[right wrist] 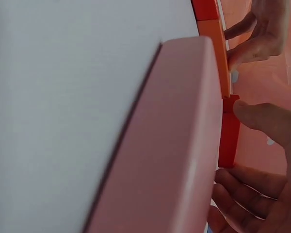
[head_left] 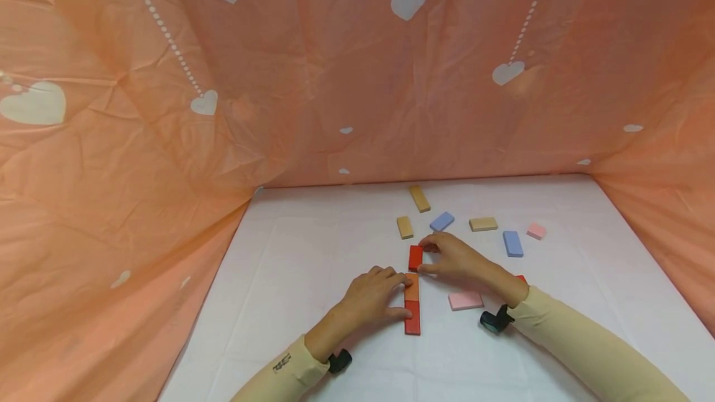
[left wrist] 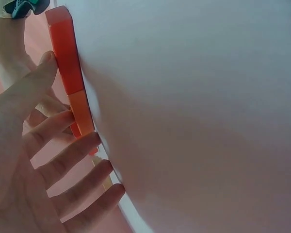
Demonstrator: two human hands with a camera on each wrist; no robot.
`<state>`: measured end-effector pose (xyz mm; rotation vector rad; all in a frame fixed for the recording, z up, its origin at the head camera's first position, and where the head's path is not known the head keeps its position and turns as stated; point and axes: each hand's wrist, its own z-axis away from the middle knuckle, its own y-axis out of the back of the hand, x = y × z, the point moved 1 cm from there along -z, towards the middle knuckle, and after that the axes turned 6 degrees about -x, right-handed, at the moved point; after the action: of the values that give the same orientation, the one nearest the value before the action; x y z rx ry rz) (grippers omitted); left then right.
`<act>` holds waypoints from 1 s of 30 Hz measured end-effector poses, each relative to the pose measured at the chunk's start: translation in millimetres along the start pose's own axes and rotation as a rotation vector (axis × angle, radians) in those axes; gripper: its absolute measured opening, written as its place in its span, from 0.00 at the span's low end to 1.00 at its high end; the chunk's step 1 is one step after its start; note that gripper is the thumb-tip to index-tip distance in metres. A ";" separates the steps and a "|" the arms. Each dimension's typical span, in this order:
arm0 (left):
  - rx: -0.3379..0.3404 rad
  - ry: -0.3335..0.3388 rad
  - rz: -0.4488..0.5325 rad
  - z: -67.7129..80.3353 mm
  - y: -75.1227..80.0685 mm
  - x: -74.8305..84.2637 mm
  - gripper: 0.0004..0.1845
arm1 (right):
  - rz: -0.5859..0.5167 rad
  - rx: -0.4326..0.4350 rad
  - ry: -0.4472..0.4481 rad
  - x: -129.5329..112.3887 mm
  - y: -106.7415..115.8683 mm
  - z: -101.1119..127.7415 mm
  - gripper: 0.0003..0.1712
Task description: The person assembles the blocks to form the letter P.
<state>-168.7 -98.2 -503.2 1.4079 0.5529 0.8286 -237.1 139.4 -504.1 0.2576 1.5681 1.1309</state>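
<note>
Two blocks lie end to end on the white tabletop (head_left: 313, 247), a red block (head_left: 413, 326) nearer the person and an orange block (head_left: 411, 291) beyond it. My left hand (head_left: 365, 296) rests along their left side, its thumb touching the red one and its index finger the orange one; the fingers look fairly straight in the left wrist view. Just past the orange block's far end is a second red block (head_left: 415, 257). My right hand (head_left: 455, 259) pinches this one, thumb at its near end and fingers at its far end, as the right wrist view (right wrist: 229, 141) shows.
A pink block (head_left: 465, 301) lies by the right wrist. Farther back are several tan blocks (head_left: 420, 198), two blue blocks (head_left: 512, 244) and a small pink block (head_left: 537, 231). Part of another red block (head_left: 521, 278) shows behind the right wrist. An orange curtain (head_left: 346, 79) surrounds the table.
</note>
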 end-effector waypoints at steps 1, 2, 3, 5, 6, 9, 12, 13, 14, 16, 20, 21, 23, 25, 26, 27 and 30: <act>-0.001 0.000 -0.001 -0.1 0.3 0.1 0.33 | 0.006 -0.005 -0.004 -0.2 -0.6 -0.7 0.32; -0.003 0.001 -0.001 -0.2 0.5 0.2 0.33 | 0.013 -0.007 -0.007 -0.1 -1.1 -1.5 0.32; -0.005 0.001 -0.003 -0.3 0.7 0.3 0.33 | 0.020 -0.009 -0.007 0.1 -1.7 -2.5 0.32; -0.005 0.002 -0.003 -0.5 0.9 0.4 0.32 | 0.039 -0.009 -0.008 -0.1 -2.5 -3.7 0.31; -0.007 0.003 -0.001 -0.5 1.0 0.5 0.32 | 0.045 -0.009 -0.011 0.1 -2.9 -4.4 0.31; -0.006 0.007 0.002 -0.6 0.8 0.4 0.32 | 0.077 -0.006 0.012 -0.5 -3.3 -6.3 0.30; -0.003 0.007 0.003 -0.8 1.0 0.3 0.32 | 0.106 -0.012 0.033 -0.8 -3.7 -8.0 0.29; -0.001 0.006 0.003 -0.9 1.2 0.2 0.32 | 0.115 -0.014 0.038 -0.9 -3.8 -8.2 0.29; 0.000 0.006 0.003 -1.0 1.4 0.2 0.32 | 0.117 -0.016 0.039 -0.8 -3.8 -8.4 0.29; 0.002 0.007 0.003 -1.2 1.5 0.1 0.32 | 0.123 -0.016 0.047 -0.8 -3.8 -8.4 0.29; 0.004 0.013 0.006 -0.9 2.1 0.3 0.32 | 0.119 -0.002 0.072 -1.1 -3.6 -8.6 0.27; 0.003 0.014 0.007 -0.8 2.1 0.4 0.32 | 0.117 0.000 0.077 -1.1 -3.9 -8.6 0.26; -0.001 0.015 0.012 -0.6 2.2 0.7 0.32 | 0.118 0.005 0.087 -0.8 -4.5 -8.9 0.24; -0.006 0.018 0.016 -0.7 2.0 1.0 0.32 | 0.118 0.004 0.082 -0.6 -5.2 -8.7 0.23; -0.008 0.018 0.017 -0.8 1.7 1.1 0.32 | 0.118 0.002 0.078 -0.6 -5.4 -8.4 0.23; -0.009 0.018 0.017 -0.8 1.5 1.2 0.32 | 0.113 -0.002 0.069 -0.6 -5.5 -8.2 0.23; -0.007 0.017 0.012 -1.2 0.7 1.3 0.32 | 0.111 -0.008 0.054 -1.1 -5.2 -7.7 0.23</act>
<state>-169.0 -96.5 -502.6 1.3999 0.5545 0.8519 -241.3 132.0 -508.1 0.3142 1.6126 1.2382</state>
